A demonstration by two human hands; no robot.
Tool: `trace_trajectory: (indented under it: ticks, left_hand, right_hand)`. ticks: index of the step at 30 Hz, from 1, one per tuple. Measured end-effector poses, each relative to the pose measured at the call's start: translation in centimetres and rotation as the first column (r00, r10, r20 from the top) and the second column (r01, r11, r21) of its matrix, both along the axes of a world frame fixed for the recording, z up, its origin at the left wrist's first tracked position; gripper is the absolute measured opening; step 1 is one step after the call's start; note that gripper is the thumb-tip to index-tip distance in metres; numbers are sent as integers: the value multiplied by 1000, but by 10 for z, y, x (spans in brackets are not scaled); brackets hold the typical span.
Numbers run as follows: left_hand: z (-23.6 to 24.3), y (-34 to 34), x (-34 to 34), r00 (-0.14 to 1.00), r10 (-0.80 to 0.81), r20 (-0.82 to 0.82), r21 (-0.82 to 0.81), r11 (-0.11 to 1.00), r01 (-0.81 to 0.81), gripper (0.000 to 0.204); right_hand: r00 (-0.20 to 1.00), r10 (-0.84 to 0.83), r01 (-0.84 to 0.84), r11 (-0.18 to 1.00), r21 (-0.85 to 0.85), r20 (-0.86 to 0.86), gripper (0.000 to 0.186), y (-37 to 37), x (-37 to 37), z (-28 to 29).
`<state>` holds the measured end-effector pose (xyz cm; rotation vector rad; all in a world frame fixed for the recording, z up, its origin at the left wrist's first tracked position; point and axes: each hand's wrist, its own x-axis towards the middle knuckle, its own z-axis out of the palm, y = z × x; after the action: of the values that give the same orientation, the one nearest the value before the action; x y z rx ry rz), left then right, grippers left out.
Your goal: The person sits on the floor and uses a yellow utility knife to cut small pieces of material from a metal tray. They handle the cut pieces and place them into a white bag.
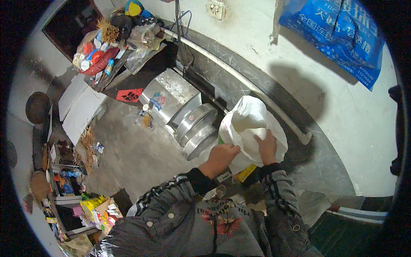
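Observation:
A white sack [274,118] stands upright in front of me with its mouth spread wide. My left hand [220,159] pinches the near left part of its rim, fingers closed on the edge. On the near right side, my right hand [268,147] grips the folded-in rim, the thumb over the inside. Pale material or lining shows within the mouth; I cannot tell which. A green patch marks the sack's left side. Just left of the sack lies a shiny metal vessel with stacked round rims [197,124].
A pale pipe [239,68] runs along the wall behind the sack. A blue printed bag [338,38] hangs at upper right. Far left, a cluttered bench [150,55] holds a red basket [100,62]. Boxes and packets [105,212] crowd the lower left. A yellow packet [245,173] lies below my hands.

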<state>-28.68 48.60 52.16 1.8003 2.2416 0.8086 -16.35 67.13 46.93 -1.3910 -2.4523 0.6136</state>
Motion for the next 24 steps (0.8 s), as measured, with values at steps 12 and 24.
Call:
trace_trajectory:
  ticks: [12,24]
  left_hand:
    - [4,3,-5,1000,-15,-1,-48,999,15,14]
    - [21,93,-6,962,-74,-264,-164,986,30,24]
  right_hand:
    - [975,90,-88,996,17,-202,37,2,1,2]
    - [967,156,-107,967,232,-202,37,-19,-8,-2]
